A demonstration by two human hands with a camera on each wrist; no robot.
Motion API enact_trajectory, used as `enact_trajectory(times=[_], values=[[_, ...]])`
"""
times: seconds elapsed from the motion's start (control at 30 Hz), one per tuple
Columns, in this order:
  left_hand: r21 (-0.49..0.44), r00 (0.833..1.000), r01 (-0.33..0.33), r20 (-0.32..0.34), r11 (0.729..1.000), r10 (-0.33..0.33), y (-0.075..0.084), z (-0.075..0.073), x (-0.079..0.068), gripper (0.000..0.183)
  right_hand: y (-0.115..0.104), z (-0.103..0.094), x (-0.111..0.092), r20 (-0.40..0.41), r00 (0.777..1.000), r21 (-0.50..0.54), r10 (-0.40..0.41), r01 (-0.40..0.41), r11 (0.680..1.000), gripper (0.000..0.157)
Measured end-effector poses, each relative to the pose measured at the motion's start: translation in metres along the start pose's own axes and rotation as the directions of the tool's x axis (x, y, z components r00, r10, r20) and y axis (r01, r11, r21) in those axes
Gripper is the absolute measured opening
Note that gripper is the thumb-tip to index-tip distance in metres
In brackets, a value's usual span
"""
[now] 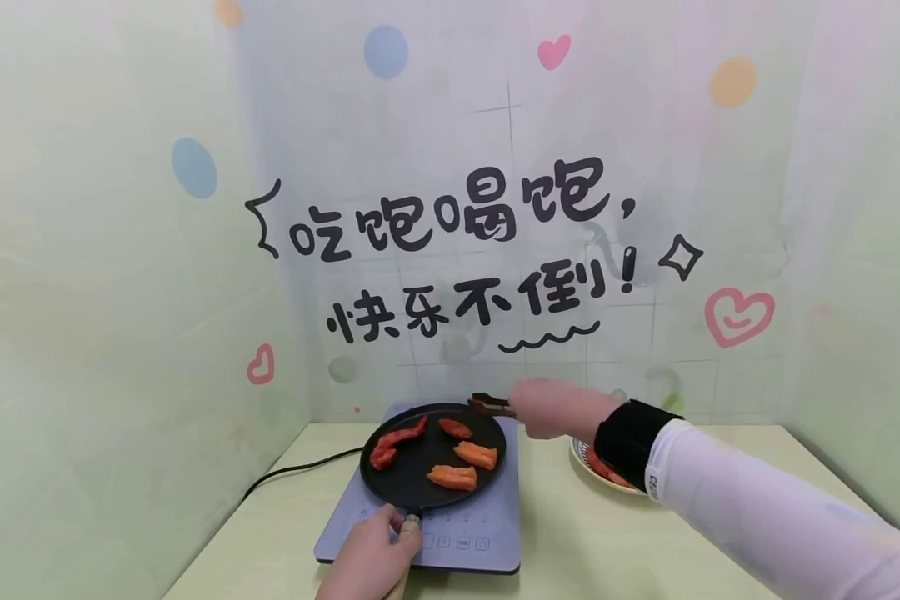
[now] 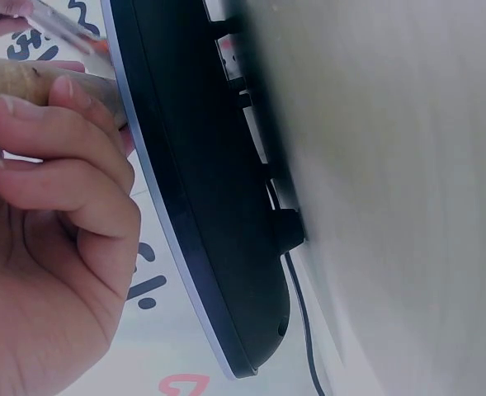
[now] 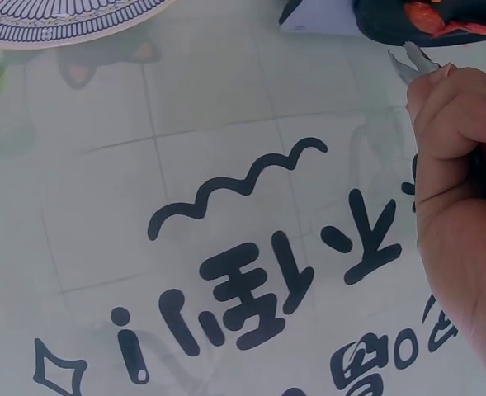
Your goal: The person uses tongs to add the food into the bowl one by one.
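Note:
My left hand (image 1: 371,552) grips the wooden handle (image 2: 16,82) of a black flat frying pan (image 1: 418,457); in the left wrist view its fingers curl at the handle. Spread in the pan are a red marinated chicken wing (image 1: 401,439), a smaller red piece (image 1: 455,428), and two orange pieces (image 1: 452,477). My right hand (image 1: 551,407) holds a pair of tongs (image 1: 495,407), their tips by the pan's far right rim. Between the tips I cannot make out any food. In the right wrist view, the silver tong ends (image 3: 416,59) project past the fingers.
Beneath the pan is a grey induction cooker (image 1: 495,533), its black cord (image 1: 300,467) running left. A patterned plate (image 3: 77,31) with red pieces (image 1: 606,468) stands on the pale table (image 1: 607,550), partly behind my right forearm. A printed wall backs the table.

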State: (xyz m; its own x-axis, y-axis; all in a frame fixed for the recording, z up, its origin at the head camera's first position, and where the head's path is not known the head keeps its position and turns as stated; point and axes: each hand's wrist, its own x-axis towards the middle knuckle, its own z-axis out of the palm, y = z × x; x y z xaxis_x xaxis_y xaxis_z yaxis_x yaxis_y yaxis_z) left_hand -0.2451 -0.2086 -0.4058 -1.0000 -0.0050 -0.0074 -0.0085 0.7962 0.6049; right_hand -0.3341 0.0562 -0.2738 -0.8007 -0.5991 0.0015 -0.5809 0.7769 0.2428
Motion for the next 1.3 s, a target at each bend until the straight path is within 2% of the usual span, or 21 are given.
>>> enact_trajectory(times=[0.27,0.57,0.9,1.3], values=[[-0.003,1.000,-0.003,0.002,1.000,0.003,0.002,-0.001,-0.001,0.024,0.032,0.003,-0.026,0.002,1.000,0.060,0.013,-0.013,0.998,0.037],[-0.010,1.000,0.008,-0.007,1.000,-0.008,0.002,-0.001,-0.001,0.024,0.056,0.000,-0.052,0.008,0.997,0.087,0.071,-0.072,0.994,0.025],[-0.010,1.000,0.006,-0.002,1.000,-0.006,0.002,-0.001,-0.001,0.024,0.071,0.002,-0.076,0.036,0.994,0.037,0.108,-0.109,0.993,0.024],[-0.011,1.000,0.014,0.004,1.000,-0.013,-0.002,0.002,0.000,0.025,0.082,0.017,-0.091,0.028,0.992,-0.004,0.121,-0.121,0.993,0.020]])
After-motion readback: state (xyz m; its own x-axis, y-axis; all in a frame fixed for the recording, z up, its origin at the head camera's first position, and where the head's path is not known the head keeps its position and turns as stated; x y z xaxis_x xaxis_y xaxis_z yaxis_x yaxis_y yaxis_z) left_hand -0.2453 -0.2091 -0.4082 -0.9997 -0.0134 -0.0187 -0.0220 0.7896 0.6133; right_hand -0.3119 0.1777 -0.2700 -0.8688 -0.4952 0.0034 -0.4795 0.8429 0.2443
